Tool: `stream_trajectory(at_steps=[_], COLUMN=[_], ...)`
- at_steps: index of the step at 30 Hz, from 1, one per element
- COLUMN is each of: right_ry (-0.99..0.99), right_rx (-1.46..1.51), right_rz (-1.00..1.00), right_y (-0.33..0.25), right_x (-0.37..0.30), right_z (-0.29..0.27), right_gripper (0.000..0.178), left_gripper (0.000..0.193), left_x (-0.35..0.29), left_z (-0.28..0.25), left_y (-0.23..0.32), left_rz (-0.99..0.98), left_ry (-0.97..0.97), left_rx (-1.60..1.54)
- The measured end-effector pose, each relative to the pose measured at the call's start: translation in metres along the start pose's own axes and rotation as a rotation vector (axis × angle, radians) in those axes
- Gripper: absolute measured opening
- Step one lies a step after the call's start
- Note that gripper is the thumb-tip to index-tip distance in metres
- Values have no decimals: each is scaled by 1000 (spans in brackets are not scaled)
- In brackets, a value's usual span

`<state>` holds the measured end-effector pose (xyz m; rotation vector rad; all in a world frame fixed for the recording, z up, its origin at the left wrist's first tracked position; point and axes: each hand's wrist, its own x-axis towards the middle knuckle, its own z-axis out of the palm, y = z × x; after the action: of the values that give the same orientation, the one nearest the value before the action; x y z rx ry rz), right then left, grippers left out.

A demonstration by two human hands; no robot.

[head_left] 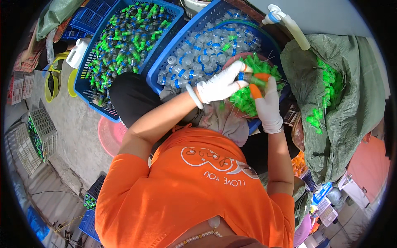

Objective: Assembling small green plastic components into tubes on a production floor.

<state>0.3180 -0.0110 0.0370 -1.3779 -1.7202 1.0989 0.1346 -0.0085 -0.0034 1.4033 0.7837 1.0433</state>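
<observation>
Beaded necklace [198, 237] lay nearest. Left hand [222, 84] clamped the dark end of 1 blue-ringed fitting [247, 77]; right hand [268, 99] clamped its green end, above green pieces [243, 103].

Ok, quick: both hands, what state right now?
Left hand: closed, holding a dark bottle with a blue ring.
Right hand: closed, pinching the bottle's green end.

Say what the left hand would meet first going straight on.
Past the dark piece it pinches, the left hand would likely meet the orange fingertips of the right hand; depth is unclear.
</observation>
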Motion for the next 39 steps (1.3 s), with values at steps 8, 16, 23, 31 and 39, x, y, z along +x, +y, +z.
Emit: stream_trajectory(at_steps=[8, 16, 23, 31, 39], right_ry=[-97, -115, 18, 197, 173], right_rx=[-457, -159, -640, -1182, -992], right_rz=[-197, -40, -287, -69, -199], right_y=[-27, 7, -16, 33, 17], right_x=[-10, -25, 8, 49, 35], right_z=[-3, 16, 10, -1, 7], right_gripper=[21, 27, 26, 31, 29], left_gripper=[28, 28, 34, 26, 29], left_x=[-28, -41, -57, -3, 50], left_z=[-2, -3, -84, -88, -64], left_y=[-1, 13, 50, 14, -68], left_rz=[162, 210, 55, 150, -166], left_ry=[10, 13, 358, 477, 331], left_rx=[380, 368, 1104, 1329, 1378])
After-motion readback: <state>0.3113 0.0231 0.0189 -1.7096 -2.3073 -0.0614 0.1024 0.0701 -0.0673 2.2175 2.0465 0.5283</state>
